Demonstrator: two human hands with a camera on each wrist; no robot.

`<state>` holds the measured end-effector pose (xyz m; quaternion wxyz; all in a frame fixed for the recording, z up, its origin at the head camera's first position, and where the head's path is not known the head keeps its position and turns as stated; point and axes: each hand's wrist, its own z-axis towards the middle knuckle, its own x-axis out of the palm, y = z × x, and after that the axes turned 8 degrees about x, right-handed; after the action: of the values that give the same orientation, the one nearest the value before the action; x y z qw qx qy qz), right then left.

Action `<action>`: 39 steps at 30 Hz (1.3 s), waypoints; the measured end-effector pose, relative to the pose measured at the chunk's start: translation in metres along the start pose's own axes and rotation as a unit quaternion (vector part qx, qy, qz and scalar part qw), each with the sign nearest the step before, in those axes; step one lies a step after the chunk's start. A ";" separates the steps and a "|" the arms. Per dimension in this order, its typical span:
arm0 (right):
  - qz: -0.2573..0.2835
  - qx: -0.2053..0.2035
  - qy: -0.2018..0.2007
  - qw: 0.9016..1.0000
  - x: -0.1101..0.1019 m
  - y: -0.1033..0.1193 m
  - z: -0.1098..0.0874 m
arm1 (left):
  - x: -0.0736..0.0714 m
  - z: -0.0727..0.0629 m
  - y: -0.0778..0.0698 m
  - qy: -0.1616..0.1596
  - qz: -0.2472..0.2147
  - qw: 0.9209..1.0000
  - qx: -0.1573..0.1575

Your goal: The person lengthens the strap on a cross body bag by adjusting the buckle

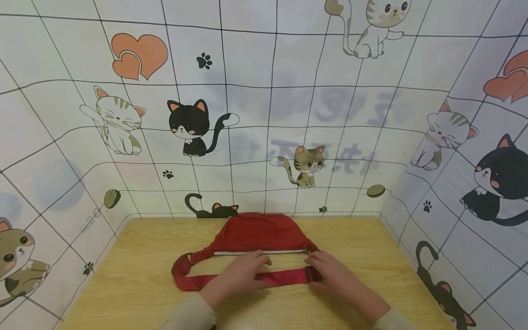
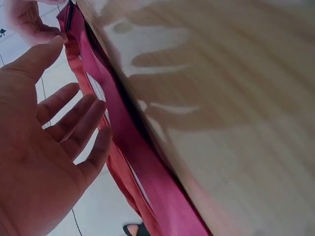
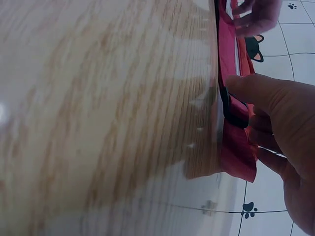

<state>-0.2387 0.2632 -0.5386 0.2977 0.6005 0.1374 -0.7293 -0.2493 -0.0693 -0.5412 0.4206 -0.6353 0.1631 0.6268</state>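
Observation:
A red waist bag (image 1: 264, 233) lies on the wooden table with its white zipper edge towards me. Its strap (image 1: 284, 277) loops round at the left and crosses in front of the bag. Over the strap's middle, my left hand (image 1: 243, 272) hovers with fingers loosely extended; in the left wrist view the palm (image 2: 39, 147) holds nothing. My right hand (image 1: 334, 277) is at the black buckle (image 3: 236, 110) near the strap's right end. The thumb touches the buckle's near side, and the curled fingers (image 3: 268, 140) reach behind the strap, partly hidden.
Wood-grain tabletop (image 1: 136, 275) extends on both sides of the bag. A white gridded sheet (image 1: 247, 105) with printed cats, hearts and paw prints stands behind and along both sides.

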 end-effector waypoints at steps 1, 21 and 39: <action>-0.001 0.001 0.002 1.000 0.000 0.000 0.000 | 0.002 0.006 -0.003 0.004 -0.002 1.000 0.002; -0.006 -0.001 0.006 1.000 0.004 -0.006 -0.004 | 0.034 0.072 -0.037 0.035 -0.002 0.999 -0.005; 0.060 0.017 -0.019 0.998 0.001 -0.005 -0.001 | 0.032 0.083 -0.045 0.010 0.054 0.998 -0.009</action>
<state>-0.2411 0.2673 -0.5401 0.3333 0.5985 0.0823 -0.7238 -0.2658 0.0290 -0.5451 0.3784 -0.6355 0.1959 0.6438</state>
